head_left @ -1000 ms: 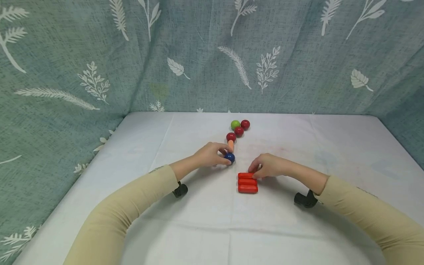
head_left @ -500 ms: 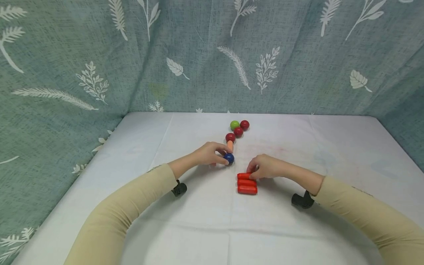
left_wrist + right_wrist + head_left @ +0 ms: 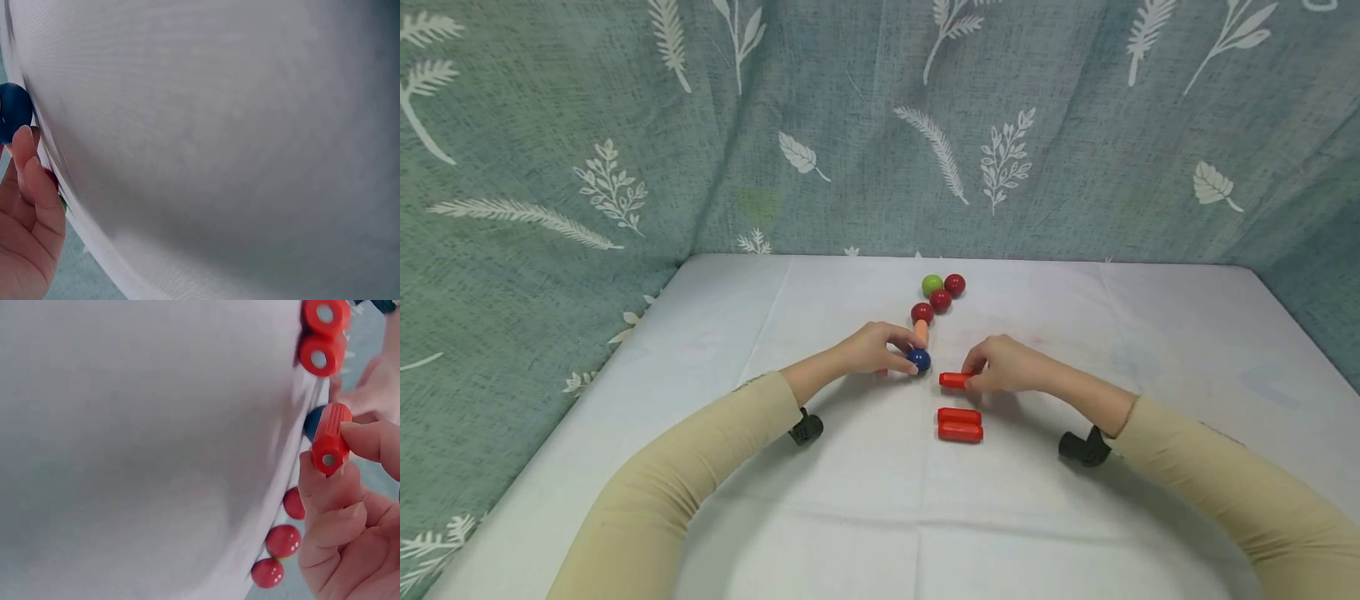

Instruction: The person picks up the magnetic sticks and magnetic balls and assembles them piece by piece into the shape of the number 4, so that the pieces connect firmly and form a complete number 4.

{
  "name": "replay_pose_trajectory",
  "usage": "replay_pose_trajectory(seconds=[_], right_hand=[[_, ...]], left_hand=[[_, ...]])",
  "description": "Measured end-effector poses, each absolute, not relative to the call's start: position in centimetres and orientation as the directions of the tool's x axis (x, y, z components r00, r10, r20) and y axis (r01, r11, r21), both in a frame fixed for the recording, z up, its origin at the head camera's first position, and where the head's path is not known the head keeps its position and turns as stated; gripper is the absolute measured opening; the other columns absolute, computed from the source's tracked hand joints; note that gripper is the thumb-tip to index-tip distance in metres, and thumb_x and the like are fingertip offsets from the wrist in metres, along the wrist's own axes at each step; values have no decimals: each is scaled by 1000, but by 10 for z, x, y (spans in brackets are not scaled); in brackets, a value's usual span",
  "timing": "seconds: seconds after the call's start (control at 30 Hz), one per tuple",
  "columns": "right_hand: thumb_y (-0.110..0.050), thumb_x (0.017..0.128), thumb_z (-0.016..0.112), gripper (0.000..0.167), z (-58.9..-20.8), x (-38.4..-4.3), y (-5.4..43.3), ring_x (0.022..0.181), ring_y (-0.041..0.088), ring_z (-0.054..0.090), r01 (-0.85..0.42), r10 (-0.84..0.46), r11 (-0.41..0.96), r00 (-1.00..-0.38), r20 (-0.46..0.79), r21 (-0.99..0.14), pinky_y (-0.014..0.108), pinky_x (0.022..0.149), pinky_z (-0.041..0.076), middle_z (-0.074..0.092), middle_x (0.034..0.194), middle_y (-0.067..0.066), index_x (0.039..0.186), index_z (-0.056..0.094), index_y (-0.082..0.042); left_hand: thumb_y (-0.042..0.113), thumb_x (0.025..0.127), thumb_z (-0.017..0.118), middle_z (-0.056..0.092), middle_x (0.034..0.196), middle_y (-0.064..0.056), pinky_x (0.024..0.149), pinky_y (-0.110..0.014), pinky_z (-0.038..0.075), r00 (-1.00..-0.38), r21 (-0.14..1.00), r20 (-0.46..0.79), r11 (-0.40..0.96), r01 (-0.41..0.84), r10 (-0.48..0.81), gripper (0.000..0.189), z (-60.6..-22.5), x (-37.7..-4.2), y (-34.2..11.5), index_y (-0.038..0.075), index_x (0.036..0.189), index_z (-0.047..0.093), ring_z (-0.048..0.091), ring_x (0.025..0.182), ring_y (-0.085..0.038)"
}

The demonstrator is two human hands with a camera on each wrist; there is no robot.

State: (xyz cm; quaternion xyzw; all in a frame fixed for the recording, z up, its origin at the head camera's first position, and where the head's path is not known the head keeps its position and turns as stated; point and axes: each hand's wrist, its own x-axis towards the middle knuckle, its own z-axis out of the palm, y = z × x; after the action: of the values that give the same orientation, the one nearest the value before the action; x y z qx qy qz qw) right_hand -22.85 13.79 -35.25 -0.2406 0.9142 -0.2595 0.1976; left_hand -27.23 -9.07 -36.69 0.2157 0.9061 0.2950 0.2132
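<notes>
My left hand (image 3: 874,348) pinches a blue ball (image 3: 918,360) near the middle of the table. An orange rod (image 3: 921,332) reaches from that ball towards a dark red ball (image 3: 922,313). My right hand (image 3: 1011,365) holds a red magnetic rod (image 3: 953,380) between thumb and fingers, just right of the blue ball and apart from it. A round silvery tip shows on the rod (image 3: 331,440) in the right wrist view. Two more red rods (image 3: 959,424) lie side by side nearer to me. In the left wrist view, the blue ball (image 3: 14,112) is partly cut off.
Beyond the orange rod, a green ball (image 3: 932,285) and two red balls (image 3: 947,292) sit close together. The table (image 3: 820,517) has a white cloth, and a patterned green curtain (image 3: 850,167) hangs behind it. A small black camera hangs under each wrist.
My right hand has taken the farthest of the three red rods from the row and moved it away from me, towards the blue ball. My left hand has stayed at the blue ball.
</notes>
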Motion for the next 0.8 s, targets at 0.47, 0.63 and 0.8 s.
replay_pose_trajectory(seconds=[0.47, 0.63, 0.8], right_hand=[[-11, 80, 64, 14, -356, -246, 136, 74, 16, 51, -267, -470, 767, -853, -227, -583, 25, 68, 44, 64, 76, 2, 90, 70, -4], [-12, 80, 65, 14, -354, -248, 134, 74, 16, 51, -271, -477, 759, -850, -222, -591, 26, 68, 43, 64, 77, 2, 90, 70, -3], [-12, 80, 65, 13, -354, -250, 132, 74, 16, 50, -266, -475, 762, -849, -231, -591, 26, 69, 43, 63, 76, 2, 89, 70, -4]], left_hand=[[22, 77, 74, 63, 111, -4, 54, -22, 43, -819, 625, -276, 741, 245, 503, 41, -364, -270, -89, 20, 117, 62, 56, 77, -14], [22, 77, 74, 63, 111, -5, 53, -22, 43, -819, 619, -279, 746, 246, 501, 43, -363, -270, -89, 20, 118, 62, 56, 74, -14], [22, 77, 74, 63, 111, -5, 53, -22, 43, -819, 615, -278, 748, 249, 502, 42, -363, -270, -87, 20, 118, 62, 55, 73, -13]])
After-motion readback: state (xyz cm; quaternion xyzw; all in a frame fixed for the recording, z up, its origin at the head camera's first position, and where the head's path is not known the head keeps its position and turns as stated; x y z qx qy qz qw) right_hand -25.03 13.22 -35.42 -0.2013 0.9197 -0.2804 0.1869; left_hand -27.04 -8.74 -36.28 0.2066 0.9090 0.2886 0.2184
